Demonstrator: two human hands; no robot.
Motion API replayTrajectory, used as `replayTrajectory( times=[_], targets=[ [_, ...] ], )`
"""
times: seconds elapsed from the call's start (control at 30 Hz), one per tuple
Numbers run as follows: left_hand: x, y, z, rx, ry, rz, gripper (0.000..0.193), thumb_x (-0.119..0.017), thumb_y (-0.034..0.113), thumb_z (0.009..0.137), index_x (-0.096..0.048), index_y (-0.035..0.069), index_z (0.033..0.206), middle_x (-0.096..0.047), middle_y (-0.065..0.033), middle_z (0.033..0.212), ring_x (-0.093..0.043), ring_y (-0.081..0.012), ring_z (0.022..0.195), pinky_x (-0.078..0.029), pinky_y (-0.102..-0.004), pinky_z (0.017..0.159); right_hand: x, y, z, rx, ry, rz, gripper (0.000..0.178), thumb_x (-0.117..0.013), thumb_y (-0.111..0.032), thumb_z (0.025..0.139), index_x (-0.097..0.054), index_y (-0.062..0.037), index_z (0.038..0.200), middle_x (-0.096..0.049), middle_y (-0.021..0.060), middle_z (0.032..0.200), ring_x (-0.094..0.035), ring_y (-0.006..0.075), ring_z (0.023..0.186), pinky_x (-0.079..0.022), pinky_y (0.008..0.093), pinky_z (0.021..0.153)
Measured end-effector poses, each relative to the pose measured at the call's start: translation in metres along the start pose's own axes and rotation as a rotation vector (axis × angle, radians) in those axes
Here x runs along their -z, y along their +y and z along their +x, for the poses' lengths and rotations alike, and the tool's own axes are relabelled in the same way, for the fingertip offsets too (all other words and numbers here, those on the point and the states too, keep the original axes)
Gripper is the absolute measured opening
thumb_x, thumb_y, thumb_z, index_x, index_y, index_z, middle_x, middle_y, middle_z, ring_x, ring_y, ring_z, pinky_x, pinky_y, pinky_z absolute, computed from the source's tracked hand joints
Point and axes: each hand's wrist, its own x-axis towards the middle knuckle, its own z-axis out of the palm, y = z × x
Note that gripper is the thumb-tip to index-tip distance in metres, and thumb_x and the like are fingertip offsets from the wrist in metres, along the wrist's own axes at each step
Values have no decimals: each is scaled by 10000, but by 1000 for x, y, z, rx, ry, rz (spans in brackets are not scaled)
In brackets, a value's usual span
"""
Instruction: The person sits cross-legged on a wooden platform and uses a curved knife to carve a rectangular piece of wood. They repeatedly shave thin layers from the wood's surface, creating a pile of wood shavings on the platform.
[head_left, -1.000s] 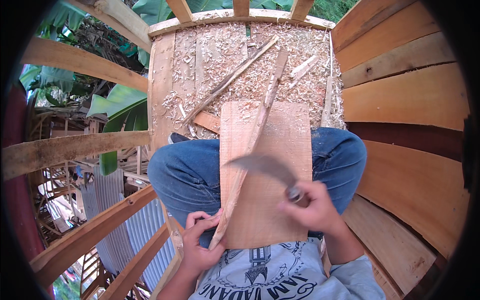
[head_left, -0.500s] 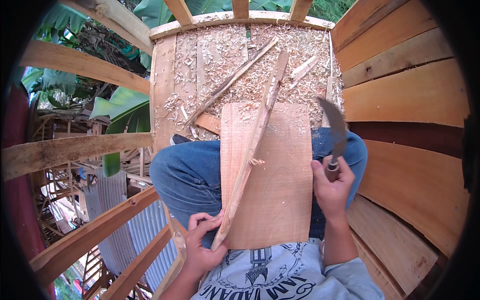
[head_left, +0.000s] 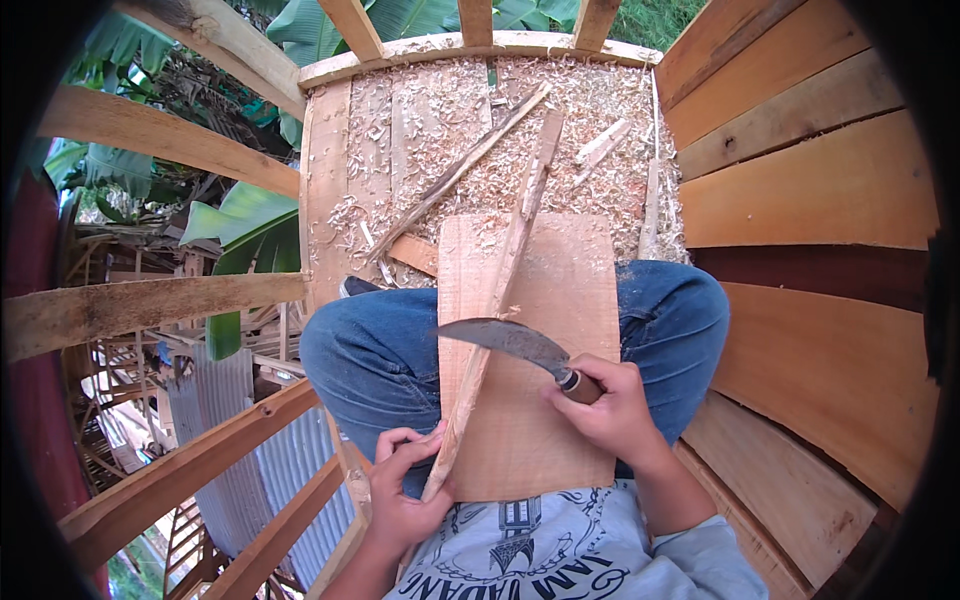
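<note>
My left hand (head_left: 408, 487) grips the near end of a long, rough wooden stick (head_left: 518, 235). The stick slants away from me over a flat wooden board (head_left: 545, 440) that lies across my lap. My right hand (head_left: 610, 400) is closed round the dark handle of a curved knife (head_left: 512, 338). Its blade points left and crosses over the stick near the middle; whether it touches the wood I cannot tell. A small curl of shaving (head_left: 510, 313) clings to the stick just beyond the blade.
Wood shavings (head_left: 590, 90) cover the plank floor ahead. On it lie another long stick (head_left: 460, 165), a short pale offcut (head_left: 602, 143) and a reddish wood piece (head_left: 414, 254). Slatted rails (head_left: 150, 313) stand at left, a plank wall (head_left: 810, 185) at right.
My right hand has swung the knife left and nearer to me, from above my right knee to over the stick. My left hand keeps its hold.
</note>
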Motion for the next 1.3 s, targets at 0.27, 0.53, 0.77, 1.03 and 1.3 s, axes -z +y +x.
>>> replayTrajectory(
  times=[0.27, 0.53, 0.77, 1.03, 1.3],
  targets=[
    [1, -1, -2, -11, 8, -3, 445, -685, 29, 556, -639, 5, 998, -633, -124, 1023, -507, -259, 977, -416, -384, 874, 26, -5, 0, -51, 152, 109, 192, -749, -123, 793, -595, -26, 854, -498, -6, 603, -431, 35, 576, -359, 237, 511],
    [0, -4, -6, 9, 15, -8, 448, -695, 49, 547, -634, 3, 988, -631, -99, 965, -495, -260, 995, -404, -398, 887, 25, 3, 13, -165, -367, 169, 209, -758, -146, 783, -594, -17, 797, -526, -25, 690, -459, 50, 678, -394, 237, 592],
    [-1, -4, -3, -18, -14, 5, 458, -696, 51, 552, -640, 12, 1004, -667, -111, 1036, -481, -254, 1018, -393, -395, 910, 7, -3, -11, -67, -607, 251, 305, -727, -244, 831, -635, 1, 988, -593, 70, 718, -532, 105, 690, -451, 261, 658],
    [-11, -1, -7, -46, 12, 5, 475, -703, 16, 561, -631, 31, 1030, -669, -141, 1114, -516, -259, 998, -382, -395, 931, 25, -5, -15, -87, -523, 152, 322, -749, -259, 811, -647, -23, 1004, -586, 58, 668, -511, 84, 603, -436, 250, 573],
    [-13, 3, -5, -69, 3, 16, 485, -694, 11, 554, -610, 49, 1030, -658, -143, 1153, -513, -255, 999, -377, -398, 925, 38, -6, -13, -74, -438, 150, 296, -731, -217, 824, -645, -10, 1017, -585, 50, 669, -514, 69, 618, -432, 239, 570]
  ],
)
